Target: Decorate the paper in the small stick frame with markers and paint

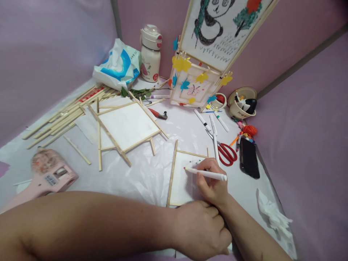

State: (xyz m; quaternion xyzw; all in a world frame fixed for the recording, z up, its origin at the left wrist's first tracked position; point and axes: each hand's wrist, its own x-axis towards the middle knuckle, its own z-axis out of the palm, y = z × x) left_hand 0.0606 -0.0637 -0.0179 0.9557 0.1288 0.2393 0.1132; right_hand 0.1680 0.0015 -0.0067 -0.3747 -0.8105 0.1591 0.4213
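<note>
Right hand: grasping one white marker, tip on small framed panel.
Left hand: clenched, resting at panel's near edge.
Scissors: one red pair, just beyond right hand.

Red scissors at middle right, a black phone beside them, a pink tool at left, white pen

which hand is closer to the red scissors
Right. The right hand, holding a white marker, sits just left of the red scissors. The left hand rests lower down, on the near edge of the small framed panel, farther away.
</note>
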